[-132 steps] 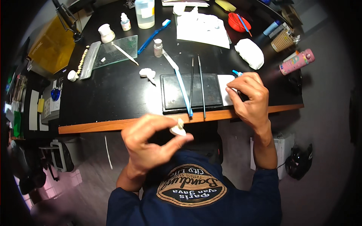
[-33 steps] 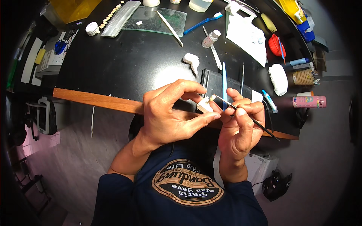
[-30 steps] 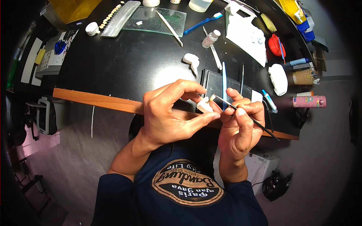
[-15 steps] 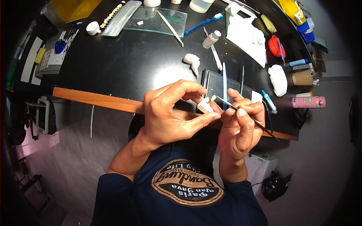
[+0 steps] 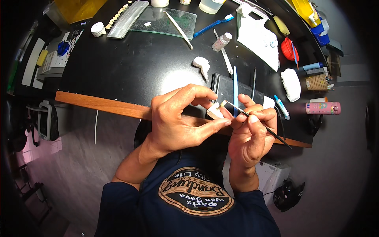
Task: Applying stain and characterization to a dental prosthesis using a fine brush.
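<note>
Between the thumb and fingers of my left hand (image 5: pixel 175 118) is a small white piece of dental cast (image 5: pixel 214 112), held above the table's front edge. A yellowish tooth-like bit stands on its upper right end. My right hand (image 5: pixel 252 136) pinches a thin brush (image 5: pixel 270 131) with a dark handle, much as one holds a pen. The brush's fine tip is at the yellowish bit; whether they touch is too small to tell. My fingers partly cover the cast. Behind my hands, a flat black case (image 5: pixel 225 85) lies on the table, with a blue stick-like tool (image 5: pixel 235 81) over it.
On the black table (image 5: pixel 130 67) are a crumpled white tissue (image 5: pixel 201 66), a small bottle (image 5: pixel 222 42), a blue toothbrush (image 5: pixel 213 26) and a glass slab (image 5: pixel 158 25) bearing a white spatula (image 5: pixel 178 30). White cloth (image 5: pixel 256 37), a red container (image 5: pixel 289 48) and a pink bottle (image 5: pixel 323 108) stand rightward.
</note>
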`<state>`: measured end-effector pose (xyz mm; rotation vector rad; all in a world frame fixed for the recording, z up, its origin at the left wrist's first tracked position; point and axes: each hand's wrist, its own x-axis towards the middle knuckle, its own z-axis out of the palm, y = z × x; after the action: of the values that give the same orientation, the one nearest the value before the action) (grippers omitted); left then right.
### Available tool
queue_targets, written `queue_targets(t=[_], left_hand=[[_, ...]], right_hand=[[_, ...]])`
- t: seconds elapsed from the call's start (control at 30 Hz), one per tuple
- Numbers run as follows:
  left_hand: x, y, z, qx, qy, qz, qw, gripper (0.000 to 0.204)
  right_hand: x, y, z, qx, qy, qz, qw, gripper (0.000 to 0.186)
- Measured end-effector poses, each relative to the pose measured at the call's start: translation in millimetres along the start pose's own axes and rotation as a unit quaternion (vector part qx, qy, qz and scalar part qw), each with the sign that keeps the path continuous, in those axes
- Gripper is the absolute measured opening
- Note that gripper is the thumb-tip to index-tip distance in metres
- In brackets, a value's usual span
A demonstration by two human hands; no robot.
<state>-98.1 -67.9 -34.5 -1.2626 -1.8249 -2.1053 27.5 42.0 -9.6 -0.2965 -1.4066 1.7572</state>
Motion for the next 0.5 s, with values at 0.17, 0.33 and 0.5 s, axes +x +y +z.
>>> queue_targets(t=[0.17,0.33,0.5], left_hand=[[0.2,-0.4,0.3,-0.003,0.0,0.0,1.0,0.046],[-0.2,0.0,0.6,-0.002,0.0,-0.004,1.0,0.046],[-0.5,0.3,0.5,-0.002,0.0,-0.005,1.0,0.046]], right_hand=[[0.2,0.1,-1.5,0.002,-0.003,0.001,1.0,0.008],[-1.2,-2.7,4.6,0.014,0.021,0.008,1.0,0.008],[-0.7,-0.2,-0.5,-0.004,-0.004,-0.01,1.0,0.006]])
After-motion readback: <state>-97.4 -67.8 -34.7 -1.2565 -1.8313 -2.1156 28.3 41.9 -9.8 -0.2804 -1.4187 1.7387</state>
